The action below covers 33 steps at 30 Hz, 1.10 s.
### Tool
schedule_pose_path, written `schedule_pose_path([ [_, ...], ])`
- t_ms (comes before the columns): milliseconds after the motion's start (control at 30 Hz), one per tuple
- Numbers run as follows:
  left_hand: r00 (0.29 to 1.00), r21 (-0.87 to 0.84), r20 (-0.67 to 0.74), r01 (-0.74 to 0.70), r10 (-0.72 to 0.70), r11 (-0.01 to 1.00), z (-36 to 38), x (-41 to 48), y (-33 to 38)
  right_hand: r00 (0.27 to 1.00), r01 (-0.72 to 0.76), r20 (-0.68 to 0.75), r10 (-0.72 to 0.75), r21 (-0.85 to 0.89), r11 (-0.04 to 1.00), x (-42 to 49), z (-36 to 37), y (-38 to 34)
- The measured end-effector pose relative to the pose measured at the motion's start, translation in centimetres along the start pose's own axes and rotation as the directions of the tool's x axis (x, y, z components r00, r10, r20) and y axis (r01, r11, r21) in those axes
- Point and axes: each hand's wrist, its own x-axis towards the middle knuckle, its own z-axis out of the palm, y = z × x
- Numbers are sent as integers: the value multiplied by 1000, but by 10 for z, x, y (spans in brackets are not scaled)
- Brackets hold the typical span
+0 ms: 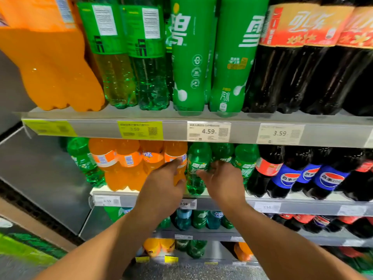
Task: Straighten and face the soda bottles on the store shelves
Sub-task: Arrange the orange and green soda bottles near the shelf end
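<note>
On the middle shelf (pixel 302 206) stand small soda bottles: orange ones at the left, green ones in the middle, cola bottles with red or blue labels at the right. My left hand (pixel 163 184) grips the rightmost orange bottle (pixel 175 156) around its lower body, thumb at the front. My right hand (pixel 222 180) reaches to the green bottle (pixel 198 158) right beside it, fingers loosely spread against its label and that of the green bottle behind. Several orange bottles (pixel 119 158) show their back labels.
The upper shelf (pixel 242 122) carries large orange, green and dark cola bottles (pixel 302 63) above price tags (pixel 209 131). Lower shelves (pixel 201 233) hold more small bottles. A grey metal side panel (pixel 40 168) bounds the left.
</note>
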Motion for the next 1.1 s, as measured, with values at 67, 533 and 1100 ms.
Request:
schedule_pose_path([
  [67, 999, -7, -9, 53, -53, 999, -10, -10, -16, 999, -14, 46, 19, -112, 994, -1, -3, -4],
  [533, 981, 41, -121, 161, -155, 986, -61, -46, -92, 997, 63, 64, -44, -345, 936, 12, 12, -11],
  [1100, 888, 38, -373, 304, -269, 952, -156, -3, -87, 976, 155, -159, -148, 33, 987, -18, -8, -94],
])
